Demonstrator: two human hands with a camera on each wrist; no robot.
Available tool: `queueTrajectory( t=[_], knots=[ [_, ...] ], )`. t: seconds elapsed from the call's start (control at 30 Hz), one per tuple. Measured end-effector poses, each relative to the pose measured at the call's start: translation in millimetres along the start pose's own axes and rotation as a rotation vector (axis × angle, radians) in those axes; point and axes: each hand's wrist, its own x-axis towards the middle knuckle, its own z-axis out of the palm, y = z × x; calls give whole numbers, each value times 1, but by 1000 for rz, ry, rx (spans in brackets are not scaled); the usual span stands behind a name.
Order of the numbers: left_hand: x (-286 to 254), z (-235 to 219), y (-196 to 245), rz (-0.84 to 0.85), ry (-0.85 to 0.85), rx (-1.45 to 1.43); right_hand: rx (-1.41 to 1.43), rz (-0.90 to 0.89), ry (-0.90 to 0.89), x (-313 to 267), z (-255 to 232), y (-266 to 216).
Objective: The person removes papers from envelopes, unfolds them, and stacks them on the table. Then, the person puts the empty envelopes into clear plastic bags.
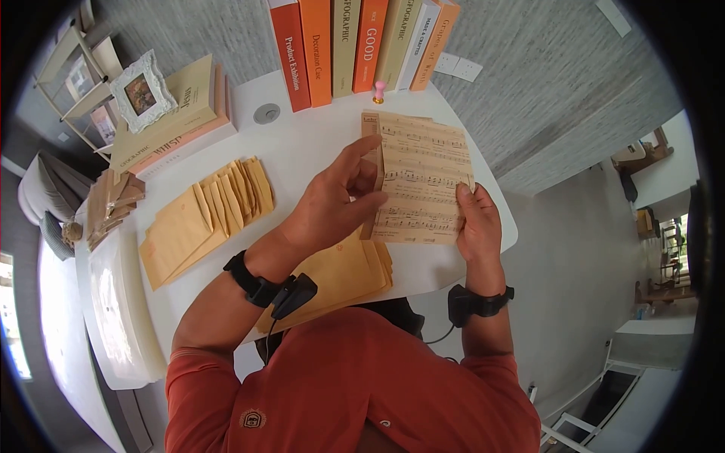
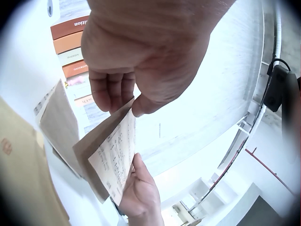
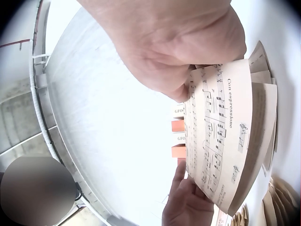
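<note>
Printed sheet-music paper (image 1: 424, 181) is held up in front of the body over the table's right part. My right hand (image 1: 480, 223) grips its right edge, thumb on the front. At the left edge is my left hand (image 1: 340, 192); in the left wrist view this hand (image 2: 146, 61) pinches a corner of the folded paper (image 2: 113, 155) between thumb and fingers. In the right wrist view the music paper (image 3: 218, 127) bends away from a brown layer behind it. Other paper pieces (image 2: 61, 125) lie beyond it in the left wrist view.
Yellow envelopes (image 1: 340, 272) lie near the table's front edge, and a fanned envelope stack (image 1: 208, 215) at left. Upright books (image 1: 332, 53) and a pink-handled stamp (image 1: 379, 92) stand at the back. Left are stacked books (image 1: 177, 113), a white frame (image 1: 143, 92) and clear sleeves (image 1: 121, 302).
</note>
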Motion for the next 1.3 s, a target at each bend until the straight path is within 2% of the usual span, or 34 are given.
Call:
queueTrajectory(
  t=[0.17, 0.27, 0.47, 0.67, 0.73, 0.77, 0.83, 0.93, 1.0, 1.07, 1.13, 1.17, 1.23, 1.27, 1.3],
  knots=[
    [-11, 4, 12, 54, 9, 56, 81, -57, 6, -7, 9, 2],
    [-12, 2, 9, 48, 49, 53, -125, -170, 31, -17, 23, -4],
    [-14, 6, 0, 32, 97, -7, -220, -294, -85, -36, 29, -15],
    [-16, 5, 9, -253, 64, 33, -259, -400, -119, -48, 38, -24],
    [-16, 3, 2, -28, 112, 163, -281, -388, -129, -50, 37, -23],
    [-16, 2, 1, 83, 140, 228, -432, -442, -124, -49, 35, -24],
    [-16, -1, 6, 78, 129, 200, -733, -547, -116, -43, 26, -25],
    [-19, -4, 13, 11, 77, 175, -957, -610, -10, -41, 20, -29],
    [-21, -5, 12, -59, 40, 147, -858, -561, -126, -33, 10, -20],
    [-23, -4, 10, -135, 11, 105, -691, -405, -151, -35, 6, -15],
    [-29, -6, 24, -61, 35, 266, -455, -139, -94, -45, 6, -12],
    [-35, -7, 28, -35, 47, 345, -461, -180, -56, -47, 3, -11],
    [-60, -11, 24, 37, -65, 689, -463, -254, 34, -51, -13, -9],
    [-73, -11, 23, 80, -131, 858, -471, -233, 29, -55, -22, -6],
    [-83, -6, 23, -84, -203, 862, -481, -218, 20, -56, -32, -2]
  ],
)
